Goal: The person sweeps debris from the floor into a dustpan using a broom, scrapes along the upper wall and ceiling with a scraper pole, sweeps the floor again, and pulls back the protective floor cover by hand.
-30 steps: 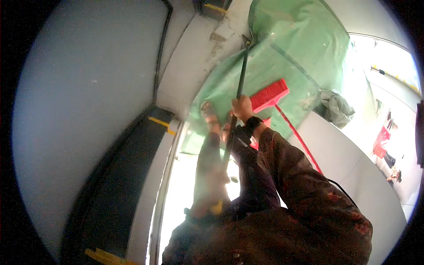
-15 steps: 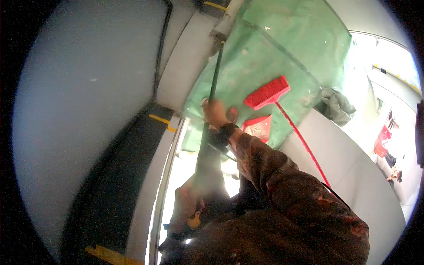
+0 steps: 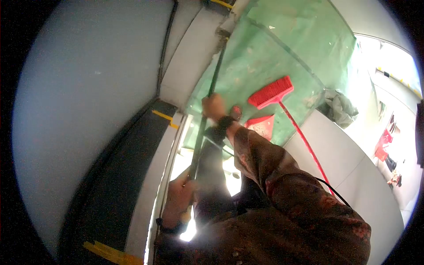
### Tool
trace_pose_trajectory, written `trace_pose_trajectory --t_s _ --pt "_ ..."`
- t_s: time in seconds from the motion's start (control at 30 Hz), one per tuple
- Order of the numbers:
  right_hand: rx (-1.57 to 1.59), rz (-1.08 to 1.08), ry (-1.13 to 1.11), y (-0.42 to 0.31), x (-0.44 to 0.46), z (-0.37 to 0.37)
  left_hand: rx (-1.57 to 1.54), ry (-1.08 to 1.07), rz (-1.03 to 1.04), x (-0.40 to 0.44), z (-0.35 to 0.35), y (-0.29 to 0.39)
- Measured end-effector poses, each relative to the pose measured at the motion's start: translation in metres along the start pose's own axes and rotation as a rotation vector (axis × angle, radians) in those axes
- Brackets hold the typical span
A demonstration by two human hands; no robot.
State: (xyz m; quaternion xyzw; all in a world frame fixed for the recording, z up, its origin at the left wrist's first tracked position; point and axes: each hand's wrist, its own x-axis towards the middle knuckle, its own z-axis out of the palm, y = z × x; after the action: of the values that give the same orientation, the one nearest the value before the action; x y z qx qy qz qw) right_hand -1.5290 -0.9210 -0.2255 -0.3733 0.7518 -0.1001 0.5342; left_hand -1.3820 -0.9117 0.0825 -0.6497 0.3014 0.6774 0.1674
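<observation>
black pole (image 3: 216, 75) in both hands (image 3: 214, 107) (image 3: 179, 195)

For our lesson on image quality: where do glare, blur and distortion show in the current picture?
All in the head view: glare bleaches the far right, the right hand blurs, the red broom looks crisper, edges of the grey panel bow, corners go black.

Single head cam, worn above and behind the grip on the dark pole (image 3: 217, 73). Faces forward and steeply down, fairly near. Right hand (image 3: 214, 107) sits just above mid-frame, left hand (image 3: 179, 194) lower, torso (image 3: 265, 234) nearest. Wide, round-edged view reaches the green sheet (image 3: 291, 44) beyond the grip.
</observation>
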Motion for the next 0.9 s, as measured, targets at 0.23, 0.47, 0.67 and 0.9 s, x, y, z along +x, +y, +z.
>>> trace_pose_trajectory --t_s 0.23,0.47,0.67,0.9 --pt "0.377 0.202 -0.024 0.030 -0.026 0.031 -0.060 -0.055 0.041 -0.021 0.009 -0.038" --pt "-0.355 -0.278 0.300 0.047 -0.073 0.048 -0.318 -0.131 0.107 -0.028 0.026 -0.085" --pt "0.452 0.087 0.047 0.007 -0.072 -0.012 -0.088 -0.057 0.018 -0.019 0.035 -0.022" --pt "0.117 0.139 0.280 -0.012 0.012 -0.050 -0.627 -0.188 0.049 0.045 0.032 -0.024"
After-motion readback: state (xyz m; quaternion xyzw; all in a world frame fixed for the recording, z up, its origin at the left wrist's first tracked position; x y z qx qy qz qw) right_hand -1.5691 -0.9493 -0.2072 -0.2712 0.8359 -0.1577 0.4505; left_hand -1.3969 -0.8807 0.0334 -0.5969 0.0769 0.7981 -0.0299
